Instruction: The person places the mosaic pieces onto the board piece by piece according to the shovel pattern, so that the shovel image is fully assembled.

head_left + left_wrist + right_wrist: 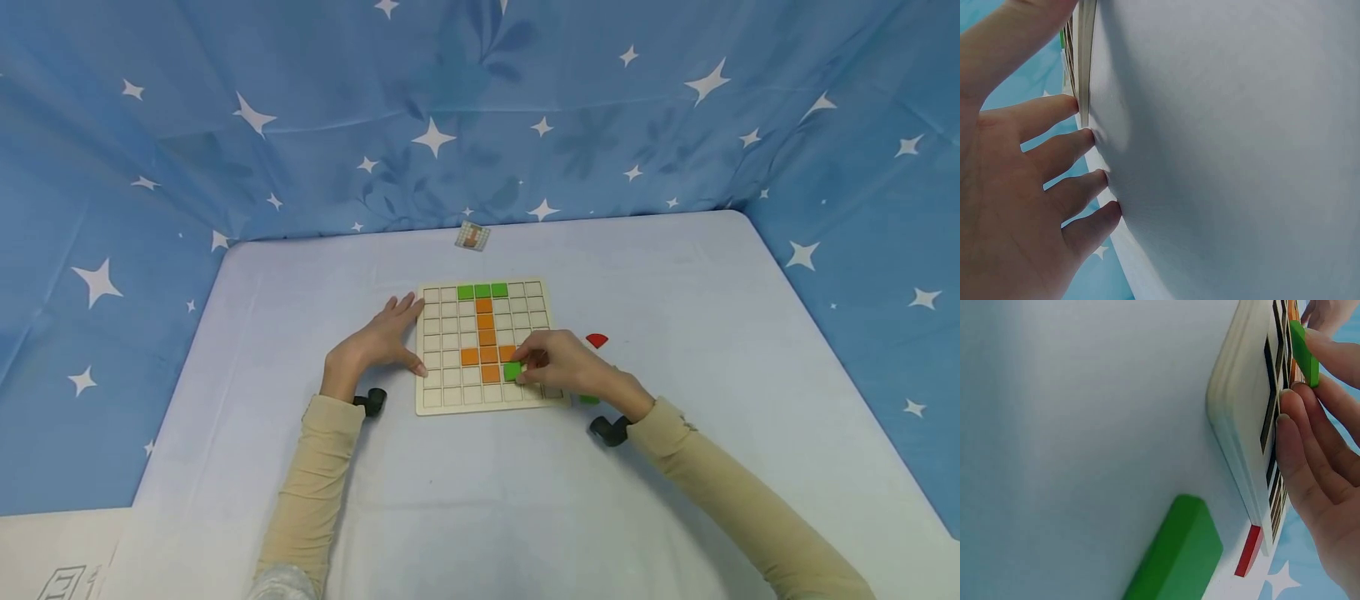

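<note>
A pale wooden grid board (pixel 429 410) lies on the table with several orange tiles (pixel 487 337) set in a column that widens near its lower end. A row of 3 green tiles (pixel 482 291) fills cells at the far edge. My right hand (pixel 573 365) pinches a green square tile (pixel 1304 356) between thumb and finger, tilted over the board beside the lowest orange tile. Its other fingertips rest on the board. With fingers spread, my left hand (pixel 377 340) touches the board's left edge; its thumb reaches onto the near left cells.
Right of the board lie a red quarter-round piece (pixel 597 340) and a green piece (pixel 589 399), partly hidden by my right wrist. A small patterned card (pixel 472 237) sits beyond the board. Blue star-printed curtains (pixel 435 100) border the white-covered table (pixel 465 500).
</note>
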Demonstrator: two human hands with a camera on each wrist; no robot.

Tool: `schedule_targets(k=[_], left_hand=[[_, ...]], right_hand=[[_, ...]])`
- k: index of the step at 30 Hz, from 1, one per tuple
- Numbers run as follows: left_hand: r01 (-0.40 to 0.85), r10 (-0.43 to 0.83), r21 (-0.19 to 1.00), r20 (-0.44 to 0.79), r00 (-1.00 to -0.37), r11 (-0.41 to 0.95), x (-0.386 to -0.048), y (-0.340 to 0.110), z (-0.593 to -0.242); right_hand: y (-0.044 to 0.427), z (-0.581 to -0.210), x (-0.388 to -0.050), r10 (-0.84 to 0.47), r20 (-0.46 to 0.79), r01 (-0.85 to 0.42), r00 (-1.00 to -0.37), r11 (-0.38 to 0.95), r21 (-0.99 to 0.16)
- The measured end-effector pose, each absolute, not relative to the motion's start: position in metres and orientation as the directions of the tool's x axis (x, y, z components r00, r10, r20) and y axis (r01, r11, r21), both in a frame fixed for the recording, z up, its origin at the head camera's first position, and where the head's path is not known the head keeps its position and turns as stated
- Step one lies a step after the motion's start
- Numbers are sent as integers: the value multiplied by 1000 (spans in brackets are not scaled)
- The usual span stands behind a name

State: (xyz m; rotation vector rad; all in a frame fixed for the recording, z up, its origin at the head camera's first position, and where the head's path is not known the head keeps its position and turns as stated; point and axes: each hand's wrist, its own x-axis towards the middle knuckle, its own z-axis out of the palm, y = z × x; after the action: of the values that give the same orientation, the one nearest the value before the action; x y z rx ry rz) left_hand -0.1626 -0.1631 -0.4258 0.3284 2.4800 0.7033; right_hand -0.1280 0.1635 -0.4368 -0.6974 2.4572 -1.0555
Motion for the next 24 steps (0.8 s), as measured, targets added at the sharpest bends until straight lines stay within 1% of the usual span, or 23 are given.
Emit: schedule_targets(k=[8, 15, 24], left_hand=[[77, 357, 548, -425, -832, 833, -161, -163, -427], [76, 355, 546, -426, -832, 834, -161, -164, -426], [82, 361, 545, -427, -829, 834, -162, -163, -427]], right_hand=[[158, -436, -127, -593, -118, -344, -797, 606, -718], [153, -438, -127, -611, -73, -434, -788, 635, -639], [152, -436, -124, -600, -90, -414, -795, 644, -643]])
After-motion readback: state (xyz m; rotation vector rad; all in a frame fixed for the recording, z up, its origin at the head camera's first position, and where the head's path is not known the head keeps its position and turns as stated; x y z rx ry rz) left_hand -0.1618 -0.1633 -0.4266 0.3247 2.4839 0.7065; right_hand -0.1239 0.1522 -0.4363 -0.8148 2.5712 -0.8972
